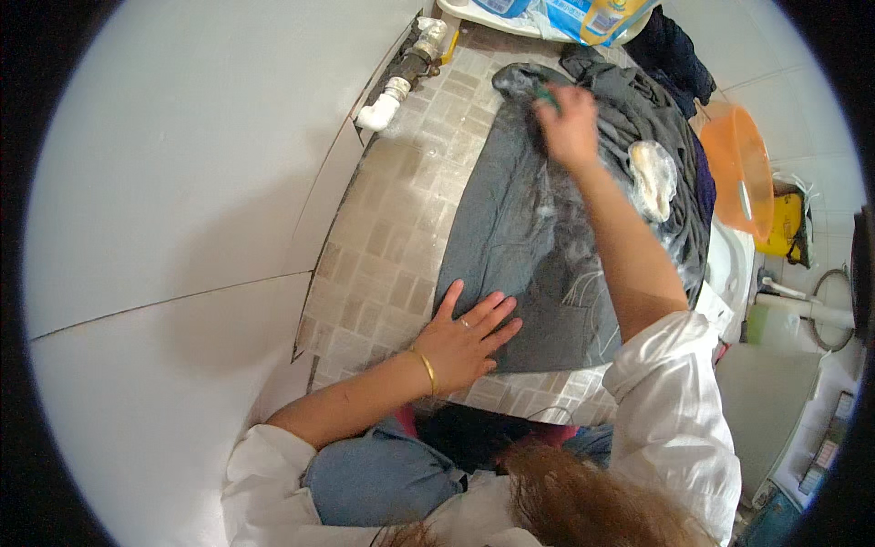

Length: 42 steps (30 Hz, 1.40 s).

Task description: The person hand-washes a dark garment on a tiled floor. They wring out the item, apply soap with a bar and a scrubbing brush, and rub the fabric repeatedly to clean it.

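A wet dark grey garment (492, 225) lies spread over a tile-patterned surface (383, 225), with white suds on it and pale drawstrings or threads near its lower part. My left hand (461, 342) rests on its lower left edge, palm down, fingers spread, holding nothing. Farther up, my right hand (571, 126) grips a small green object (547, 98), seemingly a scrubbing brush, against the soapy cloth near the top. Motion blur and my fingers hide most of it. Right of that hand, a pale, creamy lump (653, 179), apparently soap in clear plastic, sits on the bunched cloth.
White pipe fittings (383, 109) and a yellow-handled valve (450, 48) run along the left wall. At the top stands a white basin (489, 17) with detergent packs. Dark cloth (673, 61) hangs beside it. An orange basin (738, 171) and a yellow bag (783, 222) are at right.
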{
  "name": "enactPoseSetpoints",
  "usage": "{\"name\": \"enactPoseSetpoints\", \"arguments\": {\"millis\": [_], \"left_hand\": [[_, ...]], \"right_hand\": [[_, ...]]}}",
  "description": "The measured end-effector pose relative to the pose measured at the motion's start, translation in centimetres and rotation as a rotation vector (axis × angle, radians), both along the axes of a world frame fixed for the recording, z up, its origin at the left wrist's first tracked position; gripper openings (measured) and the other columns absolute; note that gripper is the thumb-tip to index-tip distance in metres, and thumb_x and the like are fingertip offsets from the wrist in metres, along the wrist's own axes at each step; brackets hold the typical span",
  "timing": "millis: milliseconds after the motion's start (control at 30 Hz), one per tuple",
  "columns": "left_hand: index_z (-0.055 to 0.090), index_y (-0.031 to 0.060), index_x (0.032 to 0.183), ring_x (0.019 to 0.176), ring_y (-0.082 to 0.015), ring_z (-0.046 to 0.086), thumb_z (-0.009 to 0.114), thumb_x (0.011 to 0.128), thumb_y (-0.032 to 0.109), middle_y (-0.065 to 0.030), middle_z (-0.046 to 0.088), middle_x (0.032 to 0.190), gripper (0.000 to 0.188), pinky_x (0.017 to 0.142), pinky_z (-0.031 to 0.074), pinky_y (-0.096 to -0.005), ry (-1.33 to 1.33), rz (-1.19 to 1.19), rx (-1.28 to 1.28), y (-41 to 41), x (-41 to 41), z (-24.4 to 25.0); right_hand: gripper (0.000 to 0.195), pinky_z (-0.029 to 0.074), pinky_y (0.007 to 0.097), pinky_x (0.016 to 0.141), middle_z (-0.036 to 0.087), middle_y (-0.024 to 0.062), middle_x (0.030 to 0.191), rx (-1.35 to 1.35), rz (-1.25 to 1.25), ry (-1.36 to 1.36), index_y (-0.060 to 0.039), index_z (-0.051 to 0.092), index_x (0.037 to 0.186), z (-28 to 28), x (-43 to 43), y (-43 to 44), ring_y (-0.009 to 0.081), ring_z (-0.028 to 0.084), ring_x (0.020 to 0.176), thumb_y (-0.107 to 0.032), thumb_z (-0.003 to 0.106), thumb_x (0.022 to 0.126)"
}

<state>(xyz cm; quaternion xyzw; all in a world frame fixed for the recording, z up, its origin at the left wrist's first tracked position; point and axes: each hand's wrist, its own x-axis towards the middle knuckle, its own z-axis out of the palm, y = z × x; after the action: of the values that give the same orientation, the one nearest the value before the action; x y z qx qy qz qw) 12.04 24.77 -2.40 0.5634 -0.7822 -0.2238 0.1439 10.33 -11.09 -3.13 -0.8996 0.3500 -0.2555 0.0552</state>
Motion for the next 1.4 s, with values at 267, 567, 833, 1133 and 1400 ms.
{"name": "enactPoseSetpoints", "arguments": {"millis": [267, 567, 833, 1133, 1400], "left_hand": [[0.062, 0.0044, 0.098, 0.097, -0.0328, 0.059, 0.061, 0.088, 0.02, -0.0147, 0.064, 0.101, 0.019, 0.086, 0.047, -0.045, 0.032, 0.92, -0.344, -11.3, 9.2, -1.5], [0.049, 0.008, 0.112, 0.067, -0.0389, 0.066, 0.058, 0.09, 0.025, -0.0162, 0.068, 0.073, 0.03, 0.061, 0.051, -0.0514, 0.094, 0.964, -0.262, -15.0, 8.9, -2.5], [0.049, 0.014, 0.122, 0.071, -0.0389, 0.067, 0.052, 0.093, 0.024, -0.0179, 0.068, 0.075, 0.031, 0.062, 0.05, -0.0521, -0.013, 0.882, -0.127, -14.0, 9.8, -2.1], [0.045, 0.0181, 0.121, 0.071, -0.0406, 0.067, 0.046, 0.097, 0.025, -0.0197, 0.068, 0.075, 0.025, 0.061, 0.049, -0.0541, -0.087, 0.852, -0.097, -12.8, 11.8, -2.0], [0.041, 0.0113, 0.125, 0.07, -0.0384, 0.068, 0.044, 0.095, 0.016, -0.0177, 0.069, 0.077, 0.03, 0.06, 0.051, -0.0505, -0.163, 0.828, -0.037, -11.6, 12.4, -1.1]], "right_hand": [[0.044, 0.039, 0.0392, 0.101, 0.045, 0.0191, 0.122, 0.6, -0.165, -0.452, -0.0099, 0.056, 0.126, -1.8, -10.3, 6.1, 0.0339, 0.047, 0.115, -0.025, 0.066, 0.086], [0.046, 0.043, 0.0423, 0.099, 0.041, 0.0188, 0.131, 0.275, -0.121, -0.2, -0.0183, 0.058, 0.127, -1.9, -8.3, 10.9, 0.0362, 0.049, 0.118, -0.032, 0.071, 0.084], [0.044, 0.045, 0.0442, 0.097, 0.048, 0.0175, 0.13, 0.2, -0.116, -0.188, -0.0222, 0.062, 0.122, -0.2, -4.1, 13.9, 0.0352, 0.052, 0.119, -0.037, 0.07, 0.082], [0.044, 0.047, 0.0455, 0.095, 0.048, 0.02, 0.13, 0.385, -0.652, 0.152, -0.0127, 0.062, 0.121, 3.5, -15.1, 8.1, 0.0368, 0.056, 0.114, -0.032, 0.065, 0.081], [0.036, 0.052, 0.0437, 0.089, 0.055, 0.0162, 0.126, 0.226, -0.245, 0.106, -0.019, 0.068, 0.114, 1.5, -5.9, 14.1, 0.0343, 0.062, 0.105, -0.033, 0.067, 0.082]]}}
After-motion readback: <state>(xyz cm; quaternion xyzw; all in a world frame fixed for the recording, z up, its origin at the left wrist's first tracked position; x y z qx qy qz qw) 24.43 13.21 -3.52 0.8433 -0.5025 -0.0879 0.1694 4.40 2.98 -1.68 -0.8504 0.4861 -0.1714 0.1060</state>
